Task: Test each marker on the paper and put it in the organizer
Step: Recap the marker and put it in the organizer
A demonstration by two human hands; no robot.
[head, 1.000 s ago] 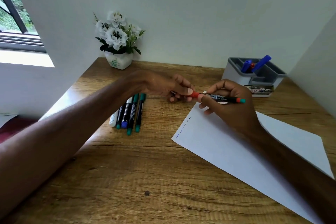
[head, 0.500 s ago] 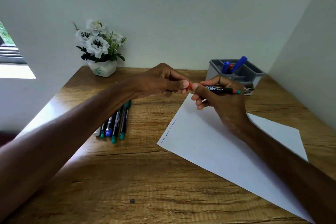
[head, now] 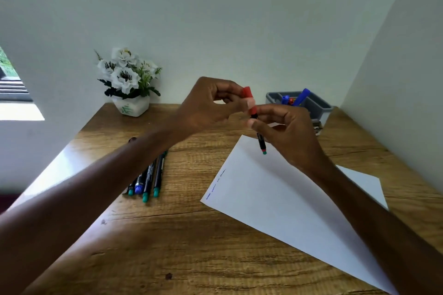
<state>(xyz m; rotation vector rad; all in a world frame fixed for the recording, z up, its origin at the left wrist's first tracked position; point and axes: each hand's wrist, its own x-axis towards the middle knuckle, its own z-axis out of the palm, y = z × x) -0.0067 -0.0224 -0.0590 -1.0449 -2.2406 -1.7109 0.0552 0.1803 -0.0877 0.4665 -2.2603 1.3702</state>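
Observation:
My right hand [head: 286,135] grips a black marker [head: 261,143] held nearly upright above the white paper [head: 275,201], its green end pointing down. My left hand [head: 208,105] pinches the marker's red cap [head: 247,93] at the top; I cannot tell whether the cap has come off the barrel. Several markers [head: 149,177] with green and blue ends lie side by side on the wooden desk, left of the paper. The grey organizer [head: 314,105] stands at the back right with blue and red markers in it. A few short blue strokes mark the paper's left edge.
A white pot of white flowers [head: 128,84] stands at the back left of the desk. White walls close the desk at the back and right. A bright window sill lies to the far left.
Both hands have risen above the desk. The marker has swung from lying level to nearly upright, with the red cap now on top.

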